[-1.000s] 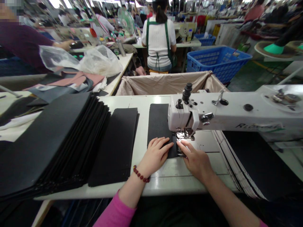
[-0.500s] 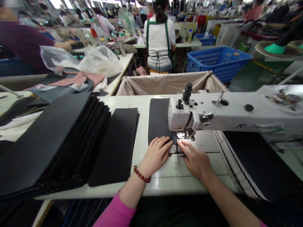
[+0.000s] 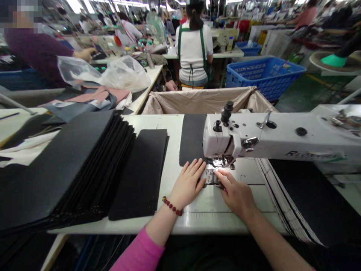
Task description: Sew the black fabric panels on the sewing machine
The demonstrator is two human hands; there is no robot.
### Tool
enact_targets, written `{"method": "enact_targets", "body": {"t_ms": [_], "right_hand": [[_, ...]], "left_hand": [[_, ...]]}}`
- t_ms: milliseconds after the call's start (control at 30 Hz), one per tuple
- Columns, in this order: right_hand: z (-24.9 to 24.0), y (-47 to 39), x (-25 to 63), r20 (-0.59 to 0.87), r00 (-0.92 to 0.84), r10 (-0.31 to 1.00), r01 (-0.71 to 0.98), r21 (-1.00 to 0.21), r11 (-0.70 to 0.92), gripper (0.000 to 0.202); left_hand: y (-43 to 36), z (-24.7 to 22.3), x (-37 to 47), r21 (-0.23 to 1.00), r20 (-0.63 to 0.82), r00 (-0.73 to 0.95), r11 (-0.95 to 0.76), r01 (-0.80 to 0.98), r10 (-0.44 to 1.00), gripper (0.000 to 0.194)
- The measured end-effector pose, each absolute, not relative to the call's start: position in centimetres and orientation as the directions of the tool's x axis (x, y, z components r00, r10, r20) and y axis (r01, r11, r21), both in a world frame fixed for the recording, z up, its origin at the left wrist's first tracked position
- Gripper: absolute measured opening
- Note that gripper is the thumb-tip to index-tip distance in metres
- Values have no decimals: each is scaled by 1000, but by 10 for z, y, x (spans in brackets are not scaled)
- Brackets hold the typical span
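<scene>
The black panel [image 3: 192, 140] lies just left of the sewing machine [image 3: 270, 135], partly hidden behind its head. In front of the machine, the left hand [image 3: 189, 183] lies flat and open, fingertips at the panel's near edge; the right hand [image 3: 238, 194] has bent fingers, its grip unclear. Two black stacks [image 3: 139, 171] sit further left of the machine.

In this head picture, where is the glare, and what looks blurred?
Head view: strong glare beneath the machine, softer sheen on the table; the machine's right end and distant fan look blurred; left hand and right hand fairly sharp.
</scene>
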State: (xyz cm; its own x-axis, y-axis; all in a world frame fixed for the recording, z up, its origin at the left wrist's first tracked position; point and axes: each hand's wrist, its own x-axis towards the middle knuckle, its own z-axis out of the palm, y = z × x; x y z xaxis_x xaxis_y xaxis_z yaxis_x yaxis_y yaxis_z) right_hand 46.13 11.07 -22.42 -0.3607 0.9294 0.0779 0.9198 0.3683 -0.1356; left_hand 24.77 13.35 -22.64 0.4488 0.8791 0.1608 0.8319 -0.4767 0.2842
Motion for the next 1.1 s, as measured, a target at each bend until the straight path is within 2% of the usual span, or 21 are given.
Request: {"method": "enact_targets", "body": {"t_ms": [367, 600, 1100], "right_hand": [[-228, 112, 462, 101, -352, 931, 910, -198, 365, 57], [-229, 111, 462, 116, -348, 930, 901, -233, 366, 55], [-228, 108, 462, 130, -337, 933, 904, -233, 359, 55]], "left_hand": [[140, -222, 254, 312, 183, 379, -419, 853, 907, 47], [144, -227, 254, 272, 198, 422, -463, 843, 885, 47], [143, -230, 250, 308, 185, 445, -482, 820, 876, 47]]}}
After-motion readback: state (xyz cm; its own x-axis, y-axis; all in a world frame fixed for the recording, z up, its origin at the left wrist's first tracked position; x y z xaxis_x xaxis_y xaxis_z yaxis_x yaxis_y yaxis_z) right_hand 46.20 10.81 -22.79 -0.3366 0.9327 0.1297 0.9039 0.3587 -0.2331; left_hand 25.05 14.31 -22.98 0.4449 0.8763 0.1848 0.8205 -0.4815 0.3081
